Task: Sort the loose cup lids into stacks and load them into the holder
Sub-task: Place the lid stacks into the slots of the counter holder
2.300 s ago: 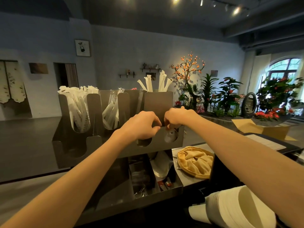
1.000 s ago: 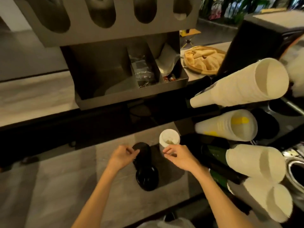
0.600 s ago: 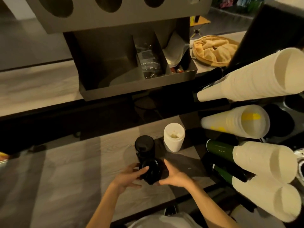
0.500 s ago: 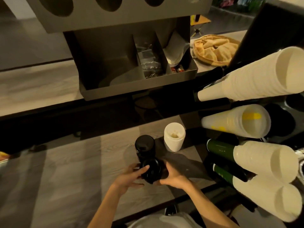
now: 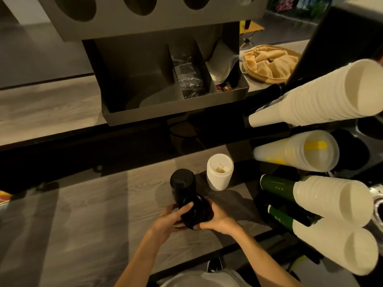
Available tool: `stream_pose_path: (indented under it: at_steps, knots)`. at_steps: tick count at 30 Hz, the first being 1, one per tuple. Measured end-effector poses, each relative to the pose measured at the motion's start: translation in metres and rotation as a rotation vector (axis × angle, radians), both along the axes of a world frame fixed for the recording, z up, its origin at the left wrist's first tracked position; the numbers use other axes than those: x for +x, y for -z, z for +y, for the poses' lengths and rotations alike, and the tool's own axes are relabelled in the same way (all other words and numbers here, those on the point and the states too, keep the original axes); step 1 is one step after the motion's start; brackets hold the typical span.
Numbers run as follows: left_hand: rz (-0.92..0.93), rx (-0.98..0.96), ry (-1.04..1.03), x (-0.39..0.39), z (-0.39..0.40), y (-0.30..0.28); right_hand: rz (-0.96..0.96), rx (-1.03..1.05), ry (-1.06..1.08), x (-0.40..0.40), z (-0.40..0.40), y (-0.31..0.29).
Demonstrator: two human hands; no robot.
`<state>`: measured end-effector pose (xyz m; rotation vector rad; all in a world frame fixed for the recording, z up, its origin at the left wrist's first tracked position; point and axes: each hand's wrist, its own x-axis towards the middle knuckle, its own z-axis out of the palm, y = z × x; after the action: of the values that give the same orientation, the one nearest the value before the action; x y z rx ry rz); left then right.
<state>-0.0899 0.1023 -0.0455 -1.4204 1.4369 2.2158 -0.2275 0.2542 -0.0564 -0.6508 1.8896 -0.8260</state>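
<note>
Both of our hands closed around the near black lid stack [image 5: 196,211] on the wooden counter [image 5: 87,220]: left hand [image 5: 169,221] curled on its left side, right hand [image 5: 218,219] cupping its right. Just behind it stood another black stack [image 5: 182,181], with a white lid stack [image 5: 219,172] beside that, and the metal holder [image 5: 165,15] was well above

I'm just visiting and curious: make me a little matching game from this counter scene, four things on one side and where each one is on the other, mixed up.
Things:
1. near black lid stack
2. white lid stack
3. tan cloth
4. far black lid stack

Places:
A. standing free on the counter, right of the black stacks
B. held between both hands
C. upper right, beside the metal holder
D. standing just behind the held stack

Pairs: 1-B, 2-A, 3-C, 4-D
</note>
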Motion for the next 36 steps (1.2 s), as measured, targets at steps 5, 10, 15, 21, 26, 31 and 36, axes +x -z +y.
stream_pose_path:
  at_steps: [5, 10, 15, 21, 26, 31, 36]
  knots:
    - [0.02, 0.018, -0.001, -0.002, 0.01, -0.006, -0.01, -0.008, -0.006, -0.003, 0.003, 0.0]
    - [0.065, 0.074, -0.059, -0.001, 0.009, -0.004, -0.053, 0.011, -0.004, 0.001, 0.002, -0.002]
    - [0.038, 0.061, -0.079, 0.003, 0.014, -0.001, -0.083, 0.077, -0.037, 0.003, 0.001, 0.0]
    - [0.145, 0.122, -0.046, 0.008, 0.017, -0.011, -0.138, 0.044, -0.029, 0.007, 0.007, -0.01]
    - [0.223, 0.088, -0.035, -0.001, 0.018, -0.042, -0.218, -0.025, -0.001, -0.003, 0.01, -0.06]
    - [0.308, 0.046, -0.065, -0.005, 0.012, -0.084, -0.426, -0.201, 0.206, -0.019, 0.013, -0.108]
    - [0.341, -0.046, -0.124, -0.026, 0.005, -0.137, -0.469, -0.344, 0.389, -0.026, -0.006, -0.148]
